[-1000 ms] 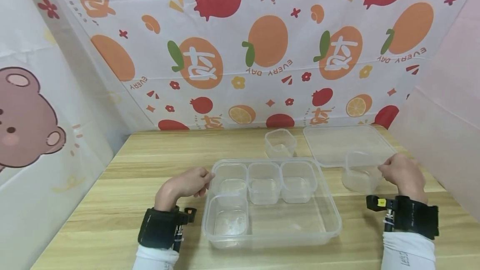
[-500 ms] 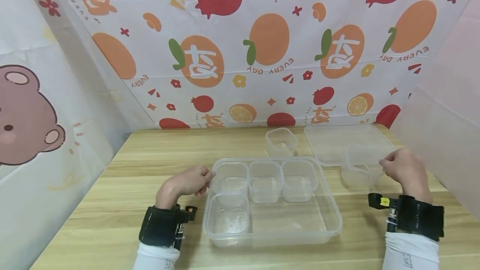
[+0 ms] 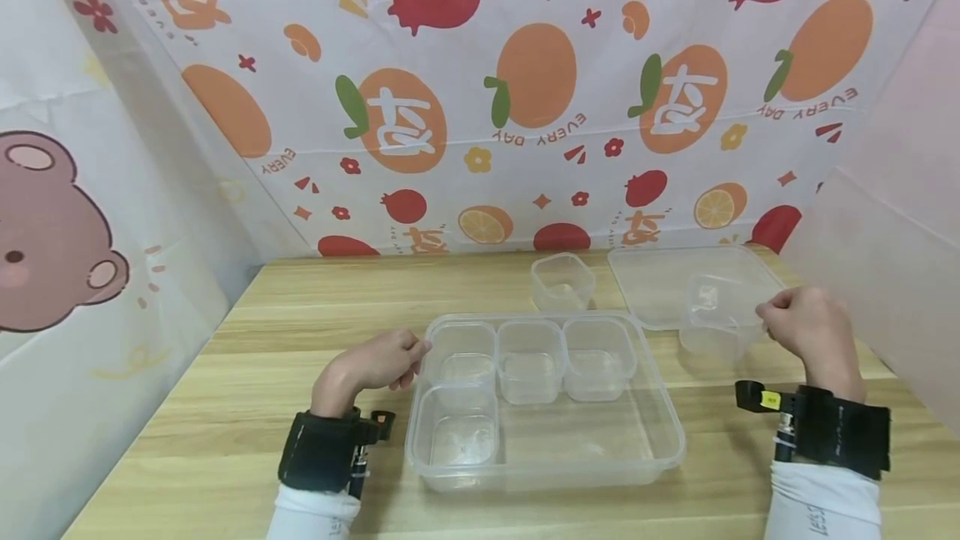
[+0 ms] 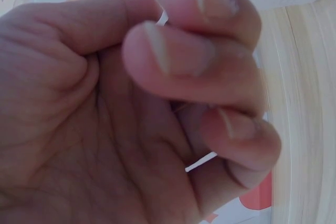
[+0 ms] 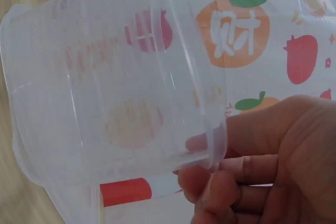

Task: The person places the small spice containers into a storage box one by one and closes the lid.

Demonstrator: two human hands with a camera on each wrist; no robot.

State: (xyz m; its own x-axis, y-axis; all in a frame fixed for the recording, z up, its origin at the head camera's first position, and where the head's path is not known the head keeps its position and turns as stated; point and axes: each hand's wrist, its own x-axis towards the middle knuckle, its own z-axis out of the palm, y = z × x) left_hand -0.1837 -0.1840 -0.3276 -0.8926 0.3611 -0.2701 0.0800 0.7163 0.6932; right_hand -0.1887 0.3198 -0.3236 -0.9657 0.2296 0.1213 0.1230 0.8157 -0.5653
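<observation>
A large clear plastic food container [image 3: 573, 444] sits on the table with several small square clear cups in it: one at its far left corner [image 3: 459, 357], others beside and in front of that. My left hand [image 3: 382, 359] pinches the container's left rim between thumb and forefinger, the other fingers curled. To the right, my right hand [image 3: 810, 327] holds another small clear cup [image 3: 712, 344] by its edge, thumb and fingers pinching one corner. That cup is tilted, its lipped rim [image 5: 23, 161] on the table side in the right wrist view.
A loose small cup [image 3: 562, 286] stands behind the container. The flat clear lid [image 3: 652, 282] lies at the back right of the wooden table [image 3: 225, 407], partly behind the held cup. Printed cloth [image 3: 465, 157] hangs along the table's back, with further cloth at both sides.
The right hand has risen slightly and tilted its cup further, so more of its flat face shows. The left hand stays at the container's rim.
</observation>
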